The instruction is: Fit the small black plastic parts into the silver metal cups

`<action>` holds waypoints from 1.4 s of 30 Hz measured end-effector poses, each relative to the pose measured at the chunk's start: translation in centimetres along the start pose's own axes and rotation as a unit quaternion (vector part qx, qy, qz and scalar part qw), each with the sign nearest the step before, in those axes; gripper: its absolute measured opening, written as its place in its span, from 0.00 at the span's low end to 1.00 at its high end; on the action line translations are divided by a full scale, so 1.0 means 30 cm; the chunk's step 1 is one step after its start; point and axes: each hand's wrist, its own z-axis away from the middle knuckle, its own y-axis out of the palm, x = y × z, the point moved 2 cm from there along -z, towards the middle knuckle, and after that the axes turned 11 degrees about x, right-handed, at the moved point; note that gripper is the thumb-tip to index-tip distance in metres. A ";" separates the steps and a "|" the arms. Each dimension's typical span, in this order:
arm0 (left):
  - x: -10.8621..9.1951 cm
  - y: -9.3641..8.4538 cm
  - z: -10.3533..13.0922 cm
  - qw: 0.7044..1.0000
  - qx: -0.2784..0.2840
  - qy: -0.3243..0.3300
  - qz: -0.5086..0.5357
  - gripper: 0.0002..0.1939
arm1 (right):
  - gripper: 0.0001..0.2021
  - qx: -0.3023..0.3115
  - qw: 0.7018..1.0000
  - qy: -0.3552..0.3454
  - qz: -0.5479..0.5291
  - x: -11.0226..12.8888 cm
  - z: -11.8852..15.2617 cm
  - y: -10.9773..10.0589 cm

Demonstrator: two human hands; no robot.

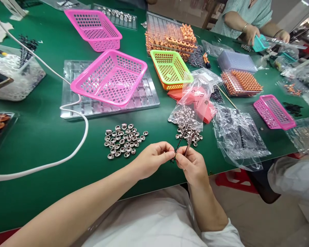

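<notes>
My left hand [156,157] is closed in a pinch on a thin black plastic strip [180,140] with small side prongs. Close against it, my right hand [192,163] is closed around metal tweezers [189,145], which point up and away from me. The fingertips of both hands nearly meet at the strip's lower end, and what lies between them is partly hidden. Just beyond the hands is a heap of small silver ring-like cups [186,132], some inside a clear bag [185,115]. More silver cups [123,140] lie spread out to the left.
A pink basket [78,85] rests on a clear compartment tray [150,92]; another pink basket [92,43] stands behind. A green basket [156,56] and orange parts [170,44] stand farther back. Clear bags [242,137] lie right. A white cable [84,133] crosses left. A co-worker's hand [251,34] is across.
</notes>
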 end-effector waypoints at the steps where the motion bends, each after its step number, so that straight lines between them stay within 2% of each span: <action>1: 0.001 0.001 0.001 1.000 0.001 0.001 -0.002 0.14 | 0.13 0.005 1.000 0.002 -0.010 -0.006 -0.003 -0.002; 5: 0.005 -0.006 -0.005 1.000 -0.005 -0.006 -0.022 0.14 | 0.12 0.035 0.999 -0.015 -0.035 0.002 -0.002 0.008; 8: 0.011 -0.038 -0.019 0.997 -0.061 -0.019 -0.052 0.14 | 0.11 0.109 0.990 -0.079 -0.039 0.049 0.019 0.028; 9: 0.013 -0.051 -0.023 0.995 -0.077 -0.020 -0.054 0.14 | 0.10 0.112 0.989 -0.093 -0.029 0.067 0.027 0.026; 11: 0.016 -0.068 -0.028 0.996 -0.080 -0.014 -0.041 0.14 | 0.10 0.072 0.991 -0.116 0.008 0.100 0.042 0.001; 13: 0.018 -0.075 -0.028 0.997 -0.074 -0.008 -0.026 0.15 | 0.10 -0.009 0.988 -0.133 0.080 0.126 0.057 -0.048; 14: 0.018 -0.075 -0.027 0.997 -0.072 -0.007 -0.023 0.15 | 0.11 -0.051 0.981 -0.130 0.131 0.136 0.065 -0.077; 16: 0.018 -0.070 -0.024 0.997 -0.066 -0.008 -0.025 0.15 | 0.12 -0.086 0.965 -0.052 0.243 0.139 0.079 -0.128; 19: 0.018 -0.057 -0.023 0.998 -0.058 -0.011 -0.036 0.15 | 0.12 -0.059 0.928 0.039 0.367 0.120 0.094 -0.174; 22: 0.019 -0.048 -0.025 0.997 -0.052 -0.014 -0.053 0.15 | 0.12 -0.055 0.896 0.061 0.437 0.085 0.099 -0.189; 26: 0.030 -0.052 -0.025 0.996 -0.053 -0.024 -0.066 0.15 | 0.11 -0.040 0.877 0.081 0.471 0.044 0.093 -0.192; 30: 0.041 -0.064 -0.023 0.995 -0.058 -0.032 -0.074 0.15 | 0.10 -0.040 0.867 0.090 0.488 0.036 0.088 -0.194; 42: 0.040 -0.064 -0.022 0.995 -0.065 -0.058 -0.042 0.16 | 0.12 -0.038 0.872 0.082 0.481 0.049 0.096 -0.186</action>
